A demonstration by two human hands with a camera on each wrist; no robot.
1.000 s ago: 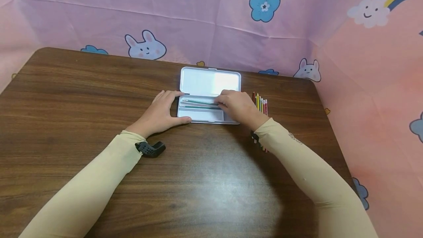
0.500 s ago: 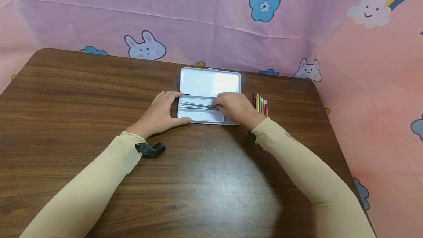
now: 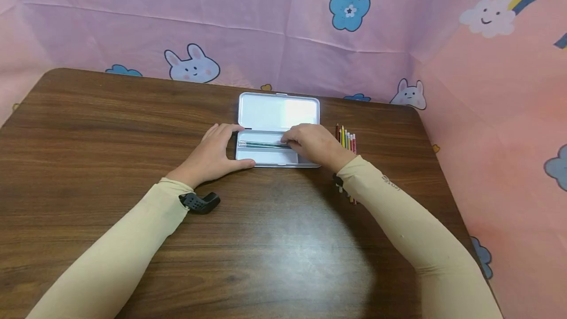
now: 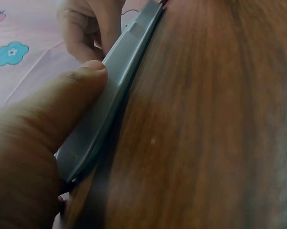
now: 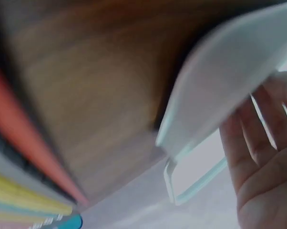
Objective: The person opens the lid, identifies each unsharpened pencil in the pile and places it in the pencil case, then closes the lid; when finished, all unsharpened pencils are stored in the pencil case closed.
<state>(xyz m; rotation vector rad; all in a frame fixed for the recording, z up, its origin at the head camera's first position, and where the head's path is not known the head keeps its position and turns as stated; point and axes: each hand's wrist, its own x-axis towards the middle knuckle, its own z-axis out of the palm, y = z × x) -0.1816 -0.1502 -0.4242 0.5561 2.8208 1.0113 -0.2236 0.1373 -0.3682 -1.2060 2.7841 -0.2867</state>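
A white pencil case [image 3: 267, 157] lies with its lid raised towards the back in the head view. My left hand [image 3: 208, 155] holds its left end between a thumb at the front edge and a finger near the hinge. Two green pencils [image 3: 262, 145] lie close together along the long compartment, eraser ends to the left. My right hand [image 3: 316, 144] reaches into the case with curled fingers at the pencils' right ends, which it hides. In the left wrist view the thumb [image 4: 81, 90] presses the case's front wall [image 4: 112, 81].
Several coloured pencils [image 3: 347, 137] lie side by side just right of the case, partly under my right forearm. The brown table [image 3: 133, 122] ends at a patterned cloth [image 3: 266, 38] behind and on the right.
The upper green pencil has come down against the lower one, guided by my right hand, which shifted slightly left. My left hand has stayed on the case.
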